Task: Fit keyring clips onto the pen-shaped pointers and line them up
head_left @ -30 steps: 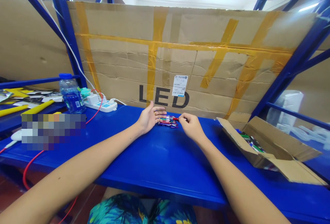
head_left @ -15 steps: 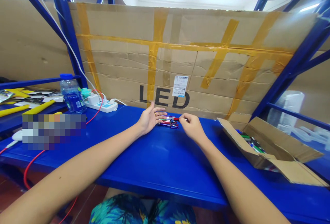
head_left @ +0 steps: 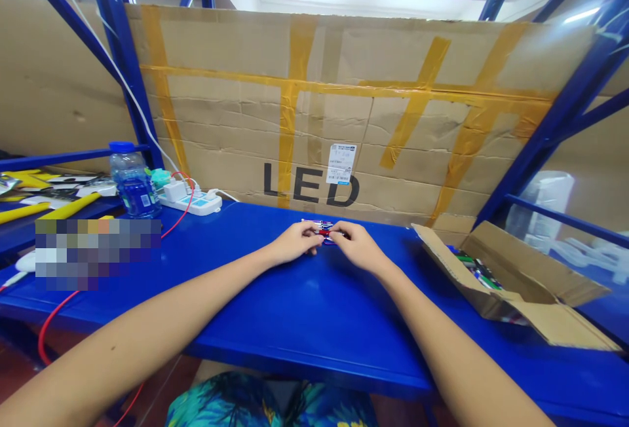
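Note:
A red pen [head_left: 325, 232] lies level between my two hands, above the back middle of the blue table. My left hand [head_left: 295, 242] pinches its left end between thumb and fingers. At the other end my right hand [head_left: 358, 245] is closed on it, with the fingertips partly hidden. Several shiny pens [head_left: 319, 223] lie side by side on the table just behind and beneath the hands, mostly covered by them.
At the right stands an open cardboard box [head_left: 533, 296] with several pens [head_left: 479, 268] inside. Left on the blue table [head_left: 295, 309] are a power strip [head_left: 199, 203], a bottle of blue liquid [head_left: 133, 181] and a red cable [head_left: 59, 312]. A large cardboard sheet [head_left: 236, 132] closes the back.
My left hand has gone from open fingers beside the pens to pinching the red pen. My right hand has shifted slightly, still holding the pen, and the hands are closer together.

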